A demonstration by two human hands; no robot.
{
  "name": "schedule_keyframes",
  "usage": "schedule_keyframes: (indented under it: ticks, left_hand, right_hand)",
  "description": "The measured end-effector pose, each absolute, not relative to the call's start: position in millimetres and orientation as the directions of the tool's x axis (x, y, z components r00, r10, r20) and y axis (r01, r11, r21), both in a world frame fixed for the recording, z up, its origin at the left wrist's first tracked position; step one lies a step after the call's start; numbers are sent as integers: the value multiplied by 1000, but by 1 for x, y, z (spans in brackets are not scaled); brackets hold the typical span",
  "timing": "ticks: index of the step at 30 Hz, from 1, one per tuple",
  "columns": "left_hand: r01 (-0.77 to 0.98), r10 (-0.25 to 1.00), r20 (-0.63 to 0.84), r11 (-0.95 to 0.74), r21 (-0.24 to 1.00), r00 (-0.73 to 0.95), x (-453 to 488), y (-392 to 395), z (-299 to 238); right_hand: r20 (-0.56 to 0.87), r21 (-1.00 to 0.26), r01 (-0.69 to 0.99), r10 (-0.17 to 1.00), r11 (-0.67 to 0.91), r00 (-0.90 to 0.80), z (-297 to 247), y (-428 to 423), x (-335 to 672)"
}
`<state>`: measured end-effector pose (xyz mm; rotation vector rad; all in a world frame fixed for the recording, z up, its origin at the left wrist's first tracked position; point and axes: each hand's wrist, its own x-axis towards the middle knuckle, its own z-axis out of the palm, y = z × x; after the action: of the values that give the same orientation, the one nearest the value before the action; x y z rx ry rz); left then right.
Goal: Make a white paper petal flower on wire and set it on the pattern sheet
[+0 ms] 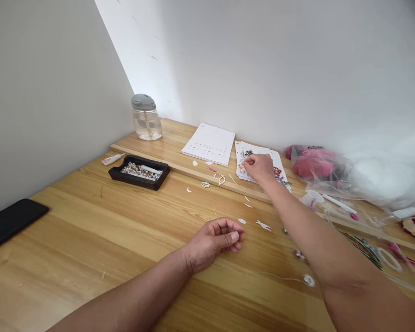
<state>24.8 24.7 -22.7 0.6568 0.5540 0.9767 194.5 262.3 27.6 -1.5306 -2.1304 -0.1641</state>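
My right hand (260, 168) reaches over a stack of white cards (275, 159) with small coloured decorations on it. Its thumb and fingertips are pinched together at the left part of the top sheet; what lies between them is too small to make out. My left hand (214, 242) rests on the wooden table, fingers loosely curled in and thumb against them, with nothing visible in it. Just beyond it lie a white oval paper piece (242, 221) and a forked white cutout (263, 225). A green leaf shape (205, 184) and a leaf-shaped outline (219, 178) lie farther back.
A black tray (115, 174) of beads, a glue tube (112, 159), a lidded jar (147, 123) and a phone (15, 223) stand left. White sheets with cut slits (212, 140) lie at the back. Plastic bags (314, 163), a white pen (337, 203) and a thread spool (309, 280) are right.
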Motion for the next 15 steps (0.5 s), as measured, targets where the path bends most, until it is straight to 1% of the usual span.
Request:
schedule_keyframes:
  ticks: [8,15]
  left_hand:
    - [-565,881,-126,396,724,457,25,25,-23]
    - [-562,880,-126,396,726,458,25,25,-24]
  right_hand:
    - [423,-178,923,873,341,-241,21,260,193]
    - [462,-205,927,866,315,-192,46,250,200]
